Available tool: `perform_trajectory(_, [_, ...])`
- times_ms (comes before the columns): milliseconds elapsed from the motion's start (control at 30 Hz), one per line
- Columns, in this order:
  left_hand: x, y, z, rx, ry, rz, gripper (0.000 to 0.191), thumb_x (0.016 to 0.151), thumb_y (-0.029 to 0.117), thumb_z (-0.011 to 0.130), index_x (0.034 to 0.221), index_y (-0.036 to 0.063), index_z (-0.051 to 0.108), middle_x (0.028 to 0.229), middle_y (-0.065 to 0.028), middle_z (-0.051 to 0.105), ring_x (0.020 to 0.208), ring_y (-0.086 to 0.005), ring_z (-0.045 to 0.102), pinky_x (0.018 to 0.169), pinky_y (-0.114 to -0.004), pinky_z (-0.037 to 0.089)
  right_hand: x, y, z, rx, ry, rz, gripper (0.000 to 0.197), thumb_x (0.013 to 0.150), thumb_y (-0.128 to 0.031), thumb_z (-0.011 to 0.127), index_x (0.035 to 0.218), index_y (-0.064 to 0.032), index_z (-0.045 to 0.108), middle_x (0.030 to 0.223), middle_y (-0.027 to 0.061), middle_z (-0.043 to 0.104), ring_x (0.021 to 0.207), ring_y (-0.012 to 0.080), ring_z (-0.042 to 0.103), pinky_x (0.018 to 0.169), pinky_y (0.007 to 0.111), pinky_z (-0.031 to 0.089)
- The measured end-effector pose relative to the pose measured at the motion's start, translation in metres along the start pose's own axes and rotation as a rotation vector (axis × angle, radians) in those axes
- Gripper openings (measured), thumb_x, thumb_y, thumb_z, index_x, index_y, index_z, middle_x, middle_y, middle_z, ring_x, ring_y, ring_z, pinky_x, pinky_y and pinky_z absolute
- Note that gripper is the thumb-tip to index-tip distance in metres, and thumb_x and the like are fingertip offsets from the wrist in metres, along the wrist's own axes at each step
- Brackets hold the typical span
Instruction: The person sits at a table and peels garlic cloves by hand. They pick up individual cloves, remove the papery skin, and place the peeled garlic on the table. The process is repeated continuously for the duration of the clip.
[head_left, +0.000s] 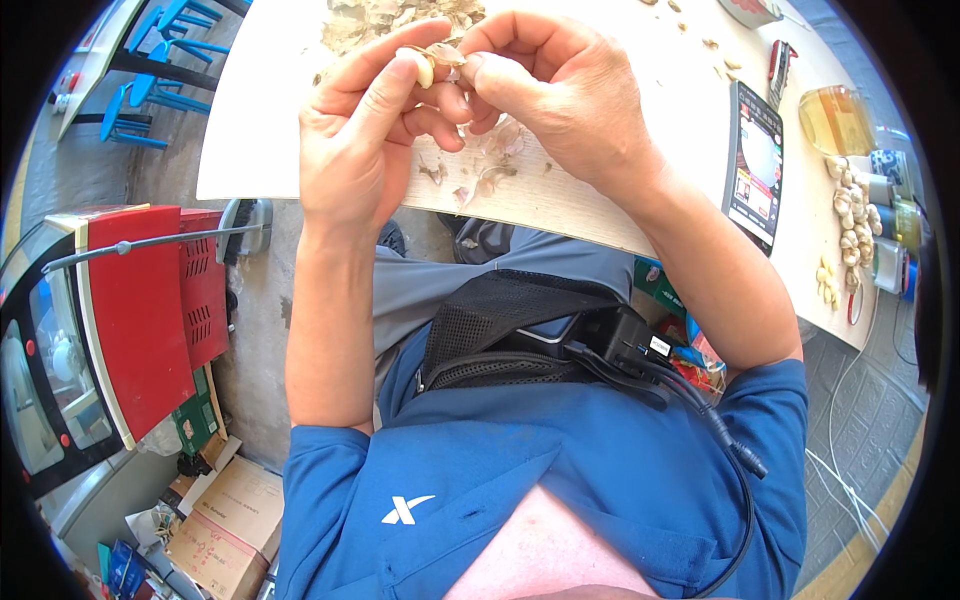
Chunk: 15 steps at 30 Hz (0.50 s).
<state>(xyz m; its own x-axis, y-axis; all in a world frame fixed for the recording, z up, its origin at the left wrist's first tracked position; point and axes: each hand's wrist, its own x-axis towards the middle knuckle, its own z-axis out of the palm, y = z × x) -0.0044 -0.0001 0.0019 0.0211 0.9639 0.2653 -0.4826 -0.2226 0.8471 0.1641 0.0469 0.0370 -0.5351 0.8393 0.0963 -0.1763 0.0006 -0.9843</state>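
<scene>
Between the thumb and fingers of my left hand (367, 124) is a pale garlic clove (424, 69), partly bared. Papery garlic skin (445, 54) sticks up from it, and the thumb and forefinger of my right hand (559, 94) pinch that skin. Both hands are raised over the near edge of the white table (600, 214), close together. Loose garlic skins (491, 180) lie on the tabletop below them. Beyond the hands spreads a larger heap of dry skins (397, 19), partly hidden by my fingers.
On the table's right are a lit smartphone (754, 165), a red-and-black folding knife (780, 71), a jar of amber liquid (836, 120), several garlic bulbs (851, 217) and peeled cloves (826, 283). A red cabinet (139, 322) and cardboard boxes (225, 517) stand at left, blue stools (150, 82) farther off.
</scene>
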Motion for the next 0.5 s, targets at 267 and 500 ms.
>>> perform_trajectory(267, [0.002, -0.001, -0.007, -0.078, -0.1, 0.005, 0.032, 0.1, 0.006, 0.044, 0.128, -0.0081, 0.051, 0.094, -0.0162, 0.066, 0.078, -0.0196, 0.067, 0.062, -0.026, 0.057, 0.001, 0.001, 0.0, -0.073, 0.045, -0.023, 0.005, 0.089, -0.002, 0.059, 0.089, 0.0026, 0.061, 0.077, 0.0022, 0.063, 0.068, 0.0064, 0.061, 0.06, 0.02, 0.05])
perform_trajectory(500, [0.004, -0.002, -0.007, -0.177, -0.035, 0.025, 0.029, 0.1, 0.005, 0.045, 0.125, -0.0077, 0.053, 0.106, -0.0183, 0.064, 0.09, -0.0249, 0.069, 0.071, -0.03, 0.061, 0.003, 0.003, -0.002, -0.186, 0.094, -0.027, 0.005, 0.087, -0.001, 0.059, 0.088, 0.0027, 0.062, 0.076, 0.0016, 0.063, 0.067, 0.0049, 0.061, 0.058, 0.02, 0.049])
